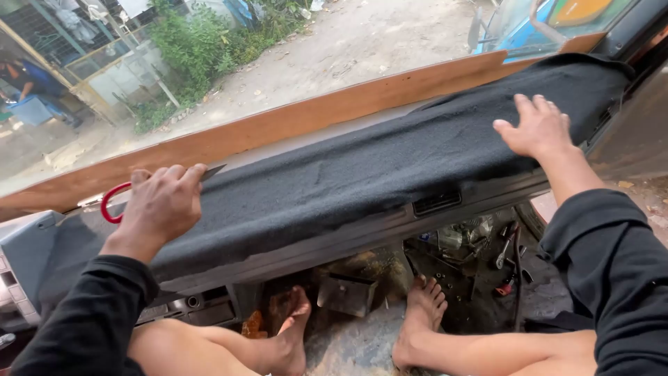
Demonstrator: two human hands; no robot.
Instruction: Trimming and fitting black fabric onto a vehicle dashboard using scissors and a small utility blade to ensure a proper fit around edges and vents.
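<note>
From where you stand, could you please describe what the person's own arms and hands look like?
Both arms wear long black sleeves of soft, slightly creased cloth that end at the wrists. The left hand and the right hand are bare: no gloves, and no rings, watch or markings show.

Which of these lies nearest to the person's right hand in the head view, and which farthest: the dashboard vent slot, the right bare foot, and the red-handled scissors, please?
From the right hand, flat on the dark carpet:
1. Vent slot, just below and to its left on the dashboard's front edge.
2. Right bare foot, down on the floor.
3. Red-handled scissors, far left, held in the left hand.
</note>
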